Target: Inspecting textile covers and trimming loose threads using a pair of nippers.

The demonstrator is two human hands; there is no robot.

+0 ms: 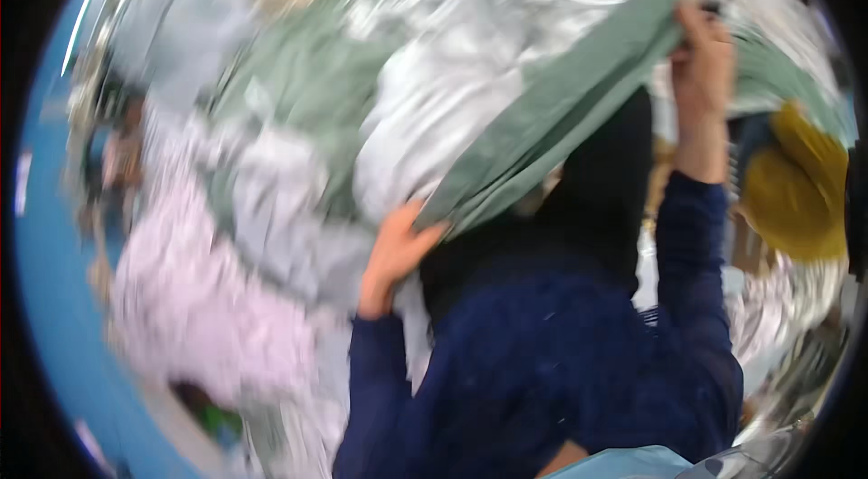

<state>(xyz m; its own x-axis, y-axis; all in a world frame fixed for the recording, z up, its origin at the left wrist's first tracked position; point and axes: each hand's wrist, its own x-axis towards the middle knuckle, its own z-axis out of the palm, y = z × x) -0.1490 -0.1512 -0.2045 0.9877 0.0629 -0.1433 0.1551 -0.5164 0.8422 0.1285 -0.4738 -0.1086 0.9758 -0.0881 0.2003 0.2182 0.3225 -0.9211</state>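
Both hands stretch a green cloth (551,131) over the laundry heap: left hand (393,257) clenched on its lower edge; right hand (703,54) grasping the upper; likely mid-unfolding; next needs a shake.

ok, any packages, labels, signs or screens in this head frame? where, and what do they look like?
None can be made out; the frame is motion-blurred.
Only cloth shows: a green cloth stretched between the left hand and the raised right hand.
A heap of white, pale green and pink fabric lies behind it.
A yellow cloth sits at the right edge.
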